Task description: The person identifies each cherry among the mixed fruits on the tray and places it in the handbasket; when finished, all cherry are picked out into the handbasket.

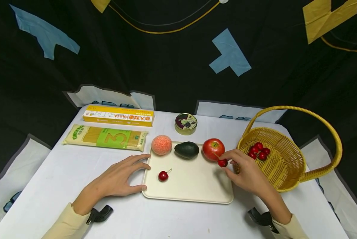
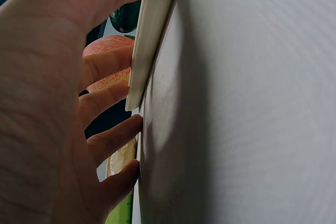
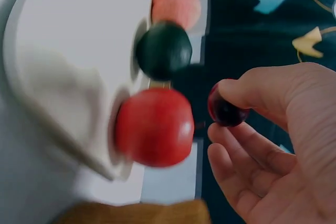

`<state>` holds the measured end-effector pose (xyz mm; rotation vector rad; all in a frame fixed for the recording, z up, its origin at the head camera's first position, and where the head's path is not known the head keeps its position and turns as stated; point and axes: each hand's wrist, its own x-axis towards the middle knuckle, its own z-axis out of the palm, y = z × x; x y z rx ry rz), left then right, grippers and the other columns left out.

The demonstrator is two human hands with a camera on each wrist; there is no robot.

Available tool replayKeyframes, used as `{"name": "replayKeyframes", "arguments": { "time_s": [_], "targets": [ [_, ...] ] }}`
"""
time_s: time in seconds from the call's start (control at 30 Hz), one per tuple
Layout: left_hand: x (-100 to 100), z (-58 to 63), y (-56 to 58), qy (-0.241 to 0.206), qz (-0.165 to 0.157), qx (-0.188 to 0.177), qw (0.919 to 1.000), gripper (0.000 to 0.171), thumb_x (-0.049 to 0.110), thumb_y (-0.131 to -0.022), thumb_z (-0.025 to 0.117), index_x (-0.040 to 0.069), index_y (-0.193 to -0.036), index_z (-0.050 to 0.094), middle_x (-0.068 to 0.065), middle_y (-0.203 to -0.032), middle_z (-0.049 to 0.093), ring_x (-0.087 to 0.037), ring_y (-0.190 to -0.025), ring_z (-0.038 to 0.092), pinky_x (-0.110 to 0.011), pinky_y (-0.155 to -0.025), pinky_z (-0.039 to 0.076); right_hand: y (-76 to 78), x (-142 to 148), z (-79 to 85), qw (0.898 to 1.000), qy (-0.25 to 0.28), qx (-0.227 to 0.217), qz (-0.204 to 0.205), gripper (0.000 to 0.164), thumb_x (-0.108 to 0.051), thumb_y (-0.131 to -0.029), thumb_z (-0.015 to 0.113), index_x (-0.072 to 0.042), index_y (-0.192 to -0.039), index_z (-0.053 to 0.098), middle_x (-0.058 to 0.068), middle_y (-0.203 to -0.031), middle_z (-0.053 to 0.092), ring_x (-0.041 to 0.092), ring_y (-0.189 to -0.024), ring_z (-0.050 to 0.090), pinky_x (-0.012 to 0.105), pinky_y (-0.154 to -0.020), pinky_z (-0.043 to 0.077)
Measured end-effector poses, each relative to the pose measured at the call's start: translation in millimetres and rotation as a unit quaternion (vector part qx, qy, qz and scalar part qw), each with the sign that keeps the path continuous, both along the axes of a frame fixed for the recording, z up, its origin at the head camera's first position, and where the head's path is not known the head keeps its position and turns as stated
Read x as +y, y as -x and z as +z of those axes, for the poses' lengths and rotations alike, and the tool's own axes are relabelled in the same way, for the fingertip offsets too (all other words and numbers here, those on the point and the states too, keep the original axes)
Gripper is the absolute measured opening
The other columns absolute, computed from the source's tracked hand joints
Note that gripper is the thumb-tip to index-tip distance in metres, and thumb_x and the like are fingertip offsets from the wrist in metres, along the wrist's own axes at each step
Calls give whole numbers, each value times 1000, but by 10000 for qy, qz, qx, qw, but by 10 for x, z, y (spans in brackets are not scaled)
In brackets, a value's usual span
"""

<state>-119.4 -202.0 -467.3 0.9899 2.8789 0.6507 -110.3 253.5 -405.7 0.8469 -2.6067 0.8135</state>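
Observation:
Between thumb and fingers, my right hand (image 1: 244, 170) pinches a dark red cherry (image 3: 227, 106) above the right side of the cream tray (image 1: 190, 189). My left hand (image 1: 118, 176) has its fingers spread, with fingertips at the tray's left edge; in the left wrist view fingers (image 2: 107, 100) lie along the rim. Another cherry (image 1: 163, 176) with a stem lies on the tray's left part. Along the tray's back edge sit a speckled peach-coloured round fruit (image 1: 161, 145), a dark green avocado (image 1: 187, 150) and a red apple (image 1: 213, 149), which is right beside the held cherry.
A yellow wicker basket (image 1: 281, 166) with a tall handle stands to the right, several cherries (image 1: 259, 151) inside. Behind the tray is a round tin (image 1: 186, 124). At the back left lie a pasta box (image 1: 118, 115) and a spaghetti bag (image 1: 106, 136).

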Motion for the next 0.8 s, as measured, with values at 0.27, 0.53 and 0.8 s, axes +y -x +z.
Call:
{"name": "replayKeyframes", "arguments": {
  "time_s": [0.27, 0.53, 0.8],
  "targets": [
    [4, -13, -2, 21, 8, 31, 10000, 57, 57, -87, 85, 29, -134, 70, 4, -169, 43, -27, -152, 46, -56, -117, 47, -4, 321, 26, 9972, -37, 188, -716, 44, 5, -78, 92, -14, -114, 75, -1, -115, 73, 17, -95, 68, 19, -82, 59],
    [3, -6, 5, 48, 32, -11, 10000, 57, 59, -87, 84, 30, -134, 70, 5, -169, 43, -27, -153, 45, -56, -117, 46, 10, 640, 49, 9920, -153, 197, -1234, 46, 7, -77, 92, -13, -116, 75, 1, -107, 72, 18, -85, 64, 5, -77, 47],
    [6, -6, 7, 26, 22, 3, 10000, 56, 58, -86, 85, 29, -133, 71, 4, -169, 43, -27, -153, 45, -56, -119, 44, 66, 914, 45, 9878, -280, -7, -1530, 45, 3, -79, 92, -10, -119, 74, 12, -113, 73, 30, -90, 70, 20, -75, 57]
  ]
}}
